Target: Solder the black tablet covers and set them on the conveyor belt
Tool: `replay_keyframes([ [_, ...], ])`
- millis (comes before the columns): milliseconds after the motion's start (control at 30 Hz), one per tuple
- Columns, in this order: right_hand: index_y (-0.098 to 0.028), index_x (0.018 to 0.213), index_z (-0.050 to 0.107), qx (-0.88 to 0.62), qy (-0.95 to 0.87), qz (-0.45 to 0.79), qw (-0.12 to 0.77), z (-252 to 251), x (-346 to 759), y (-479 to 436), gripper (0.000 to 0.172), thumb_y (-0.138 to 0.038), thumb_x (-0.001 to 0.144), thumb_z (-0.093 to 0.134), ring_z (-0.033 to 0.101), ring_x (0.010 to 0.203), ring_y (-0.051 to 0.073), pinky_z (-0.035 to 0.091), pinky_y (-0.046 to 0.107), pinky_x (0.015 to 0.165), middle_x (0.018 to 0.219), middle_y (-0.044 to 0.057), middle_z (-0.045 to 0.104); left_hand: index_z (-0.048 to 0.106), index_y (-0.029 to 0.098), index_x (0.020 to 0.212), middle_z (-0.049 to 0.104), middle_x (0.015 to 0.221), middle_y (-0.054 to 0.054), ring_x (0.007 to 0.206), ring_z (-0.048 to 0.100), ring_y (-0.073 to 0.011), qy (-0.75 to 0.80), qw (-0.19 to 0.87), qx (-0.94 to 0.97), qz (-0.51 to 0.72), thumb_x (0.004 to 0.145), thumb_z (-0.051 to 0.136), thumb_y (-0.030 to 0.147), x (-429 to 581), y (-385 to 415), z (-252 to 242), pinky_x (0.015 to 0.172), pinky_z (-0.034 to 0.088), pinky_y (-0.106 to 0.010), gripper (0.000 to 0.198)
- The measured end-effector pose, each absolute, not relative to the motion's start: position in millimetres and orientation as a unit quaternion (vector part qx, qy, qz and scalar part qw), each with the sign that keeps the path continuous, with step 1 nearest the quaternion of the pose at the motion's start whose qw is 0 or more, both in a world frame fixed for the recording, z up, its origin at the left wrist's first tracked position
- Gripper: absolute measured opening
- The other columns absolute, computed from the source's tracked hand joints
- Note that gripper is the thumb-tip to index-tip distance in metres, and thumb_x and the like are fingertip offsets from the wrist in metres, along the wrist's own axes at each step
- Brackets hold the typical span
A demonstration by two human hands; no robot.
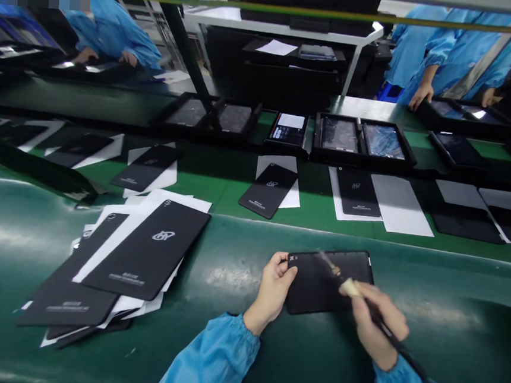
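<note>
From my distant seat I see the green bench [456, 352] spanning the near side, with a stack of covers [142, 259] on its left. Right of that stack, near the middle, is the dark panel [313, 292], rimmed face up. My left hand [272, 291] has its grip pinching the panel's left edge, thumb on top; steady pressure there should prevent skidding. My right hand [378, 324] pinches the cabled tool [350, 287] like a pen, forearm slanting from near right. Its tip blurs by the far rim, contact unclear; light, short touches seem wisest.
</note>
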State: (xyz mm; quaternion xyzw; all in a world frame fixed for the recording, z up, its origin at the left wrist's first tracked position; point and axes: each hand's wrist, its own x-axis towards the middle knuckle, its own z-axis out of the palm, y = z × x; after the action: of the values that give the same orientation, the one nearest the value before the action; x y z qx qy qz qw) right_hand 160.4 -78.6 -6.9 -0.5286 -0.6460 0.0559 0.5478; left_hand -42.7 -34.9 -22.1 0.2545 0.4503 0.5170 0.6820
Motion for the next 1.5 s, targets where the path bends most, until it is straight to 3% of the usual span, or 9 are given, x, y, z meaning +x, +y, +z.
replay_keyframes([
  [367, -0.013, 0.096, 0.066, -0.531, -0.328, -0.067, 0.779, 20, 261, -18, 0.025, -0.037, 0.09, 0.064, 0.071, 0.056, 0.021, 0.061, 0.039, 0.054, 0.072, 0.002, 0.071, 0.061, 0.019, 0.096, 0.074, 0.083, -0.003, 0.076, 0.071, -0.0185, 0.424, 0.688, 0.243, 0.537, 0.062, 0.089, 0.034, 15, 51, -5, 0.073, 0.056, -0.03, 0.047],
  [533, -0.014, 0.094, 0.064, -0.525, -0.252, -0.113, 0.805, 21, 288, -27, 0.025, -0.039, 0.088, 0.063, 0.069, 0.053, 0.02, 0.061, 0.039, 0.05, 0.071, 0.002, 0.069, 0.056, 0.021, 0.09, 0.07, 0.081, -0.003, 0.079, 0.071, -0.0172, 0.438, 0.659, 0.323, 0.52, 0.076, 0.077, 0.03, 112, 126, 1, 0.078, 0.057, -0.032, 0.026],
  [700, -0.013, 0.094, 0.065, -0.521, -0.226, -0.119, 0.814, 22, 300, -30, 0.024, -0.037, 0.088, 0.064, 0.069, 0.053, 0.02, 0.061, 0.038, 0.048, 0.073, 0.003, 0.07, 0.062, 0.017, 0.104, 0.074, 0.097, -0.012, 0.095, 0.072, -0.0246, 0.452, 0.604, 0.502, 0.423, 0.084, 0.062, 0.022, 192, 170, 7, 0.092, 0.055, -0.045, 0.021],
  [833, -0.012, 0.095, 0.067, -0.505, -0.233, -0.111, 0.824, 20, 302, -31, 0.022, -0.033, 0.088, 0.067, 0.07, 0.056, 0.021, 0.062, 0.039, 0.051, 0.074, 0.004, 0.071, 0.061, 0.016, 0.126, 0.06, 0.141, -0.018, 0.14, 0.046, -0.0322, 0.468, 0.48, 0.667, 0.326, 0.08, 0.063, 0.017, 199, 176, 6, 0.119, 0.03, -0.052, 0.046],
  [900, -0.012, 0.096, 0.068, -0.507, -0.242, -0.109, 0.82, 20, 301, -32, 0.022, -0.033, 0.089, 0.067, 0.071, 0.056, 0.021, 0.063, 0.041, 0.053, 0.073, 0.004, 0.071, 0.056, 0.016, 0.134, 0.047, 0.155, -0.017, 0.151, 0.027, -0.0331, 0.48, 0.408, 0.728, 0.272, 0.08, 0.065, 0.021, 188, 173, 2, 0.125, 0.011, -0.054, 0.055],
  [967, -0.013, 0.096, 0.068, -0.51, -0.248, -0.105, 0.817, 20, 299, -34, 0.022, -0.033, 0.089, 0.067, 0.071, 0.056, 0.022, 0.063, 0.042, 0.055, 0.073, 0.004, 0.071, 0.054, 0.016, 0.137, 0.041, 0.159, -0.017, 0.153, 0.021, -0.0335, 0.485, 0.347, 0.773, 0.217, 0.081, 0.066, 0.028, 170, 168, -4, 0.125, 0.002, -0.056, 0.059],
  [1200, -0.012, 0.095, 0.068, -0.516, -0.248, -0.095, 0.814, 22, 292, -37, 0.023, -0.035, 0.088, 0.068, 0.072, 0.056, 0.023, 0.064, 0.045, 0.056, 0.071, 0.004, 0.071, 0.056, 0.015, 0.131, 0.043, 0.155, -0.021, 0.15, 0.027, -0.0365, 0.512, 0.181, 0.831, 0.121, 0.091, 0.057, 0.046, 100, 148, -8, 0.122, 0.014, -0.056, 0.051],
  [1367, -0.011, 0.095, 0.069, -0.514, -0.259, -0.088, 0.813, 19, 286, -38, 0.025, -0.035, 0.087, 0.069, 0.072, 0.057, 0.024, 0.064, 0.045, 0.057, 0.071, 0.004, 0.071, 0.048, 0.014, 0.14, 0.031, 0.16, -0.025, 0.147, 0.025, -0.0476, 0.583, 0.091, 0.8, 0.107, 0.081, 0.064, 0.06, 109, 147, -9, 0.11, 0.029, -0.07, 0.076],
  [1500, -0.012, 0.095, 0.069, -0.53, -0.258, -0.07, 0.805, 19, 283, -38, 0.023, -0.033, 0.087, 0.069, 0.072, 0.058, 0.023, 0.064, 0.044, 0.059, 0.071, 0.004, 0.071, 0.041, 0.016, 0.147, 0.02, 0.165, -0.024, 0.148, 0.02, -0.0496, 0.623, 0.107, 0.771, 0.078, 0.079, 0.063, 0.06, 138, 149, -14, 0.105, 0.027, -0.077, 0.083],
])
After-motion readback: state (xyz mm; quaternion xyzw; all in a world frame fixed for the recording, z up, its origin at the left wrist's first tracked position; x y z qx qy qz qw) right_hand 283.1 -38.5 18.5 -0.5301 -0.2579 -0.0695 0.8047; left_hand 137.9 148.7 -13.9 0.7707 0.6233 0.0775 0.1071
